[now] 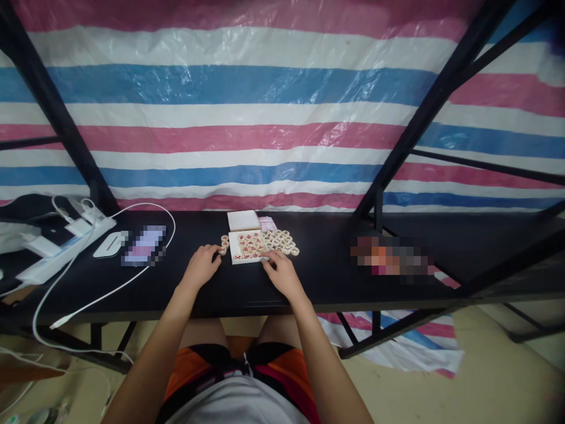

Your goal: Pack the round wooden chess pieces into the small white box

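Observation:
A shallow white box [248, 246] lies on the black table [326, 277], filled with round wooden chess pieces marked in red. Its lid [243, 220] lies just behind it. More loose round pieces [281, 241] are heaped to the right of the box, and a few [225, 242] sit at its left. My left hand [202, 266] rests with curled fingers beside the box's left edge, fingertips near the few pieces there. My right hand [281, 272] is at the box's front right corner, fingers pinched together on a small piece I can barely make out.
A white power strip [66, 244] with plugs and cables lies at the left, with a white mouse [108, 244] and a blurred phone beside it. A blurred object sits at the right. Black frame bars rise on both sides before a striped tarp.

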A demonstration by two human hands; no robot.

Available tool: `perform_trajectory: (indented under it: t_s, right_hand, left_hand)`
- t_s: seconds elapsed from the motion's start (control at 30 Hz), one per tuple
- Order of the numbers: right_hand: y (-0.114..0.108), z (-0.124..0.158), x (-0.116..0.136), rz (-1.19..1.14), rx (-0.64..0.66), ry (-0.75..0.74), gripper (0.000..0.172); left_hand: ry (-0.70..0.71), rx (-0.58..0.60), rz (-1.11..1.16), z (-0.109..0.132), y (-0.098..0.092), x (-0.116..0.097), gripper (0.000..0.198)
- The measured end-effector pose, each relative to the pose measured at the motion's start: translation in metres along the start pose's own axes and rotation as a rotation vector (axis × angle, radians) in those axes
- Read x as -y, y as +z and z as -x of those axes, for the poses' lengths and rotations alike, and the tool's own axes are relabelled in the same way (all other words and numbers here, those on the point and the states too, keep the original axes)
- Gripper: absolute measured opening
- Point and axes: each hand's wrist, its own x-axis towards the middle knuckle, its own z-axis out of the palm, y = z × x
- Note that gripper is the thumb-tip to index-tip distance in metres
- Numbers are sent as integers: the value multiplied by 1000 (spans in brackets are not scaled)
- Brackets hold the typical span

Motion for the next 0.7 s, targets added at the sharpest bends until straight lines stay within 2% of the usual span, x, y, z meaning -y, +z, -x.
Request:
perform_trajectory:
  t_s: [0.3, 0.7]
  right_hand:
    - [0, 0, 4, -49, 34, -16, 23]
    - [1, 1, 3, -113, 59, -30, 24]
  left_hand:
    - [74, 23, 35, 0, 2, 2, 27]
    - [69, 28, 27, -1, 4, 3, 28]
